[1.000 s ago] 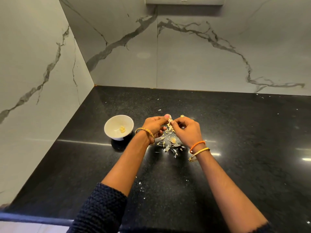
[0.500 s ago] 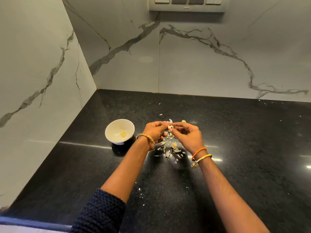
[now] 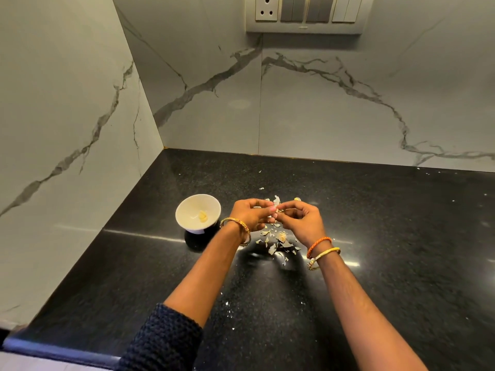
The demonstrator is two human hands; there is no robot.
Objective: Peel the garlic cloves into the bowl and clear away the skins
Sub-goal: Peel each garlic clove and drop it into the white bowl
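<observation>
Both hands, left hand and right hand, pinch a small pale garlic clove with papery skin flaring up

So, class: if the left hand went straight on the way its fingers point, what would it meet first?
The left hand points right, so probably the right hand, both pinching the small pale garlic clove; depth is unclear.

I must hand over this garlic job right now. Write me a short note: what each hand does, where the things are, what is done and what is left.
Left hand and right hand: together above the counter, fingers pinching one garlic clove, skin partly off.
White bowl: left of the hands, one peeled clove inside.
Skins: scattered on the counter under the hands; small flakes lie nearer the front edge too.
Done: one clove in the bowl.
Left: finish this clove, drop it in the bowl, clear away the skins.
</observation>
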